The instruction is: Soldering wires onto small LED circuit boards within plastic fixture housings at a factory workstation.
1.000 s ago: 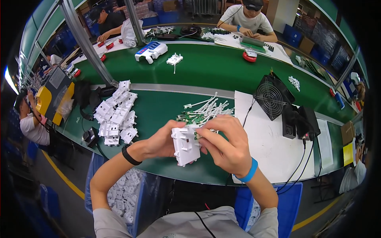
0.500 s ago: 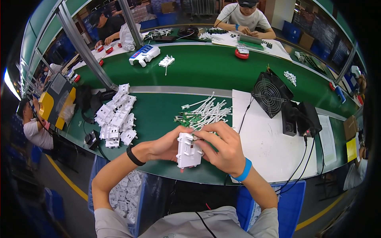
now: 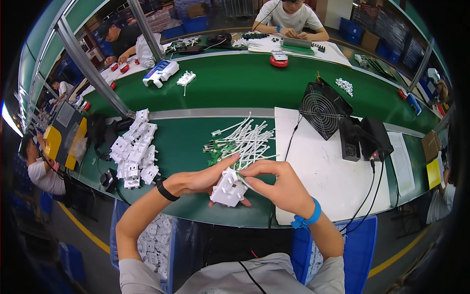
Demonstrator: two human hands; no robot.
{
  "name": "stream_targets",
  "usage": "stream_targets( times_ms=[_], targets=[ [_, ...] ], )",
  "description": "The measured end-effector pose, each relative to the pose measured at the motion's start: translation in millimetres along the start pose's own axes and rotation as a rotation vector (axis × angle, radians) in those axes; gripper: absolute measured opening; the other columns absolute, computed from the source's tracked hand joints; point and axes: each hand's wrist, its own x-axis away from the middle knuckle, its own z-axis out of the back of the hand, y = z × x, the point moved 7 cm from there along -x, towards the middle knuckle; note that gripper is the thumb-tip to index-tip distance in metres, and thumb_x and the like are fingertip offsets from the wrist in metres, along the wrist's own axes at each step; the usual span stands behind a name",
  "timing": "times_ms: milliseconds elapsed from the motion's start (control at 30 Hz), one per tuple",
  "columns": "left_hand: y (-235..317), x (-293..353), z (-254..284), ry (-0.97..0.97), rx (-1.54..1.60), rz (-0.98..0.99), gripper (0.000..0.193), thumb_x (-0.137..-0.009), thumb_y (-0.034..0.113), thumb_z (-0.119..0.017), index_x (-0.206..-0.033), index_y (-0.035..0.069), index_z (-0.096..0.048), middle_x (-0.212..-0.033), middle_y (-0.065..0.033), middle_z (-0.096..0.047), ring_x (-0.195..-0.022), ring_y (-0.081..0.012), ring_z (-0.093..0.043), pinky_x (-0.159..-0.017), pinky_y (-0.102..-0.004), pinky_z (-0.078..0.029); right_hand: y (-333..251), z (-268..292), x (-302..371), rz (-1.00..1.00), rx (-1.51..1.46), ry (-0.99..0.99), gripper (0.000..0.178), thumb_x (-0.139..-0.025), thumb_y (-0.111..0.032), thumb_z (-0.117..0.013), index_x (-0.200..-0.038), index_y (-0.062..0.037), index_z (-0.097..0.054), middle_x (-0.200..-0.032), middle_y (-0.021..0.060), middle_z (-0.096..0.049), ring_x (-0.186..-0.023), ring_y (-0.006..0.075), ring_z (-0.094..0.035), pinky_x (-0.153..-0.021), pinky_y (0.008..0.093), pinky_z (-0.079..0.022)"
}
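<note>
A white plastic housing (image 3: 228,190) with small raised posts lies tilted in my left hand (image 3: 208,179), whose fingers reach underneath it. My right hand (image 3: 274,185) pinches at the housing's upper right edge, thumb and forefinger closed on a white cable with a small green part at its end. How far that part sits inside the housing cannot be made out. Just beyond my hands lies a loose pile of white cables (image 3: 254,142) with green circuit boards (image 3: 215,153) at their near left ends.
A heap of white housings (image 3: 134,149) lies on the left of the green bench. Right of centre are white paper (image 3: 303,186), a black fan (image 3: 323,115) and black power boxes (image 3: 369,139). Below the edge stand blue bins (image 3: 342,255). Co-workers sit beyond the green conveyor (image 3: 220,83).
The housing has tilted over in my left hand and come slightly left. My right hand has turned, its fingers now lower and to the housing's right. The whole view has shifted a little.
</note>
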Motion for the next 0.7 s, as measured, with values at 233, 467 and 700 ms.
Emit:
stream_targets(
  times_ms=[233,467,700],
  targets=[
    [16,-13,-10,-0.012,-0.156,-0.007,0.105,-0.092,0.087,-0.005,-0.112,0.007,-0.069,-0.112,-0.0084,-0.077,-0.074,-0.0141,-0.064,-0.056,-0.0279,-0.050,20,18,10,-0.321,-0.093,-0.071,0.017,-0.089,-0.003,-0.071,-0.104,0.0034,-0.074,-0.091,0.0100,-0.074,-0.088,0.0164,-0.071,-0.086,0.0302,-0.055],
    [46,-38,-6,0.329,-0.410,-0.393,0.041,-0.100,0.042,-0.066,-0.104,0.001,-0.071,-0.084,-0.0022,-0.066,-0.081,-0.0094,-0.058,-0.074,-0.0278,-0.050,38,55,25,-0.239,-0.058,0.208,0.021,-0.089,0.002,-0.066,-0.109,0.0038,-0.069,-0.084,0.0104,-0.073,-0.081,0.0163,-0.070,-0.082,0.0323,-0.057],
    [62,-63,-12,0.490,-0.233,-0.587,0.018,-0.094,0.018,-0.071,-0.101,0.002,-0.068,-0.085,-0.0005,-0.068,-0.078,-0.0058,-0.059,-0.069,-0.0244,-0.047,42,69,47,-0.241,-0.126,0.523,0.023,-0.093,-0.004,-0.070,-0.114,0.0039,-0.066,-0.085,0.0096,-0.072,-0.089,0.0170,-0.071,-0.082,0.0355,-0.060]
  ],
)
